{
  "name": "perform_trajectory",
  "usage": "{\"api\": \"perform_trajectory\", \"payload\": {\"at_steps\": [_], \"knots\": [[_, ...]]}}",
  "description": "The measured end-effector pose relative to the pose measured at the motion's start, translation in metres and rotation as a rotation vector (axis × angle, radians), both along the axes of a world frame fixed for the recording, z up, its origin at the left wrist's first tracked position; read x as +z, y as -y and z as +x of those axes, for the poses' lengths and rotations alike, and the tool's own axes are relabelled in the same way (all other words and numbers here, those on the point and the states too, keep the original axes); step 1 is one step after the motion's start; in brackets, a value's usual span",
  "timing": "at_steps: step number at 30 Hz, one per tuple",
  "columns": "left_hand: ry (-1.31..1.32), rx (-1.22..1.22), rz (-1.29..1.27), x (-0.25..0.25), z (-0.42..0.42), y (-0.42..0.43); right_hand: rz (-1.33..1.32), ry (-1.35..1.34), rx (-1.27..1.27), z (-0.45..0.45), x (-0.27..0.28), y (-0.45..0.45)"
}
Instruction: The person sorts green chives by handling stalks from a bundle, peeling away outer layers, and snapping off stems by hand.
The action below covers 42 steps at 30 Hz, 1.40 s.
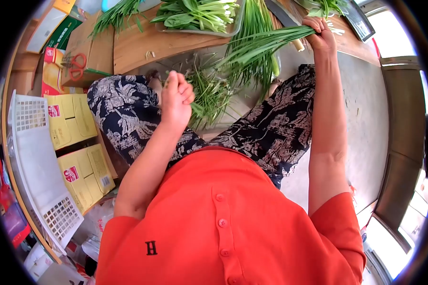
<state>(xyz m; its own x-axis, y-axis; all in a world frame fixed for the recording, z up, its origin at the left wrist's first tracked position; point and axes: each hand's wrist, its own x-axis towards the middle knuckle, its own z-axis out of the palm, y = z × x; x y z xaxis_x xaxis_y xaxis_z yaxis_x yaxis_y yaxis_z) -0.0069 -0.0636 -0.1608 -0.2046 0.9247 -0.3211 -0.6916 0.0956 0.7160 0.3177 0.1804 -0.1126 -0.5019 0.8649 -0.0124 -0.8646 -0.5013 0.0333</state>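
My right hand (321, 35) is closed round the end of a bunch of garlic chives (271, 43). The long green leaves spread out to the left from it, above my knees. My left hand (177, 99) is raised over my lap with its fingers curled together; some green shows beside it, but I cannot make out what it holds. Below and between my legs lies a heap of green trimmings (209, 92) on the floor. More garlic chives (252, 21) hang over the table's edge, next to a clear tray (233, 33) of leafy greens (199, 14).
A wooden table (176, 46) curves across the front, with a knife (283, 15) near the right hand. Orange-handled scissors (76, 65) stick out of a cardboard box (88, 45) at the left. Yellow boxes (88, 175) and a white plastic rack (38, 152) stand lower left.
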Motion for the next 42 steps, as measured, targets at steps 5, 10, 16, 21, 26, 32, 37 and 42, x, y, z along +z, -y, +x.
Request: {"api": "perform_trajectory", "payload": {"at_steps": [5, 10, 16, 21, 26, 32, 37, 42], "knots": [[-0.359, -0.214, 0.014, -0.016, 0.023, -0.025, -0.046, -0.077, 0.005, -0.009, 0.003, 0.002], [-0.318, -0.314, 0.072, -0.028, 0.072, -0.052, -0.111, -0.119, 0.015, -0.013, 0.002, -0.001], [0.081, -0.532, 0.037, -0.032, 0.098, -0.037, -0.088, -0.042, -0.042, -0.007, -0.004, -0.008], [0.175, -0.641, 0.006, 0.005, 0.083, -0.031, -0.061, 0.016, -0.114, -0.003, -0.014, -0.015], [-0.054, -0.813, 0.040, 0.010, 0.080, -0.021, -0.024, 0.036, -0.098, 0.000, -0.012, -0.013], [0.169, -0.284, -0.143, 0.002, 0.073, -0.014, -0.029, 0.002, 0.019, -0.024, -0.001, 0.009], [0.197, -0.134, -0.228, -0.017, 0.000, -0.001, 0.101, 0.032, -0.112, -0.006, 0.000, 0.005], [-0.235, -0.131, -0.061, 0.083, -0.097, -0.072, 0.109, 0.238, -0.120, -0.018, 0.007, 0.017]]}}
